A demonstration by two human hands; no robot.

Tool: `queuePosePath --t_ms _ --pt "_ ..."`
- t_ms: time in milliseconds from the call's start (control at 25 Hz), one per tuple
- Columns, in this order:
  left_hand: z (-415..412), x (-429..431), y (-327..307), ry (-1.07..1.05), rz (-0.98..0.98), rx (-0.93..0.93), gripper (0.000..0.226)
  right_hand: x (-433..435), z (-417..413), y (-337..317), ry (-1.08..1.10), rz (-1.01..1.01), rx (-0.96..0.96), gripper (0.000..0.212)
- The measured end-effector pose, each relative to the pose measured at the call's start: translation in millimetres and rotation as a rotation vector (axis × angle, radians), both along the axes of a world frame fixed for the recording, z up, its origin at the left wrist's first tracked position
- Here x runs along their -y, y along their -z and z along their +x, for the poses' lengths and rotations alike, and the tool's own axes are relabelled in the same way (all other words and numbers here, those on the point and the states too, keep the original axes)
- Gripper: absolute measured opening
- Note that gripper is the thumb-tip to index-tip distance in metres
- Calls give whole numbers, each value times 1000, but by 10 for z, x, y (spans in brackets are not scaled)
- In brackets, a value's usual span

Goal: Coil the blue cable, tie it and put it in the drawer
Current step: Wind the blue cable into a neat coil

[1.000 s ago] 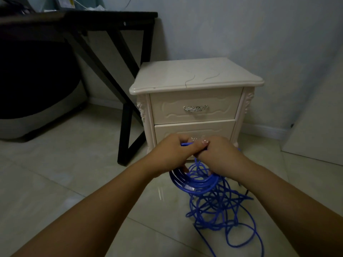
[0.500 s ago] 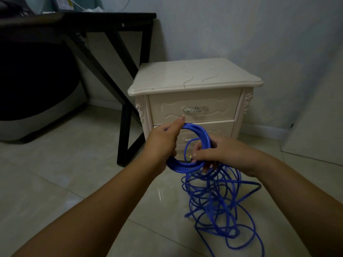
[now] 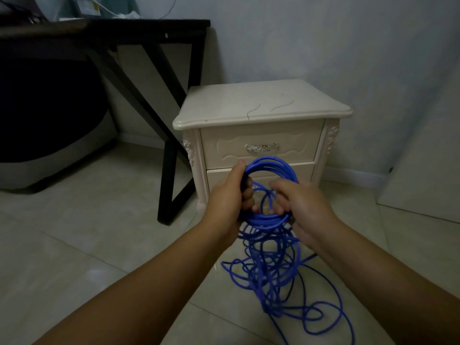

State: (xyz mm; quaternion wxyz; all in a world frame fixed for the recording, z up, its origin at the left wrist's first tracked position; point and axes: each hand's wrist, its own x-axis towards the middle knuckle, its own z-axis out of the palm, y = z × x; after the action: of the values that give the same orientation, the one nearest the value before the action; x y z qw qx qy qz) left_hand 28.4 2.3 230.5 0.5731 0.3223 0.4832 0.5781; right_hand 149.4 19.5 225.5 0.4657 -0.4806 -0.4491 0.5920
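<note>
Gripping blue cable (image 3: 270, 162) in left hand (image 3: 224, 199), seemingly pinching it with right hand (image 3: 305, 207), before nightstand (image 3: 261, 108) front edge; open floor (image 3: 87, 232) leftward.

The left hand (image 3: 224, 200), the right hand (image 3: 307, 207) and the ring of thin blue cable (image 3: 271, 161) cover most of the cream wooden cabinet's lower drawer (image 3: 305, 173), the right fingertips (image 3: 275, 190) look blurry, and loose cable runs off the bottom edge
</note>
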Motion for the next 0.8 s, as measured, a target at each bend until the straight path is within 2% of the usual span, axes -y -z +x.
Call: queuePosePath --t_ms 80,200,240,280,320,480,520,560,640,720,800 --pt "-96 -4 1 124 19 -137 40 -29 54 -60 -59 131 358 13" --pt "-163 10 -12 300 125 -554 51 -14 42 -146 -253 313 838 7" --pt "-153 19 -17 336 145 -620 52 -8 27 -164 -284 354 943 6" --pt "-144 25 -27 351 143 -642 48 -3 21 -170 -300 366 970 6" --pt "-139 32 -43 345 134 -637 43 -12 40 -164 -331 353 913 8" --pt "-145 29 -110 230 74 -486 40 -71 274 -212 -651 139 265 11" --pt "-153 24 -125 207 55 -440 42 -88 323 -214 -705 104 172 16" --pt "-162 24 -142 191 41 -409 42 -94 350 -226 -734 95 173 23" --pt "-179 24 -175 159 30 -422 41 -108 369 -237 -727 165 394 31" --pt "-222 22 -196 143 78 -625 38 -88 369 -305 -659 261 642 26" --pt "-239 25 -215 126 146 -803 31 -60 405 -374 -547 285 668 23"
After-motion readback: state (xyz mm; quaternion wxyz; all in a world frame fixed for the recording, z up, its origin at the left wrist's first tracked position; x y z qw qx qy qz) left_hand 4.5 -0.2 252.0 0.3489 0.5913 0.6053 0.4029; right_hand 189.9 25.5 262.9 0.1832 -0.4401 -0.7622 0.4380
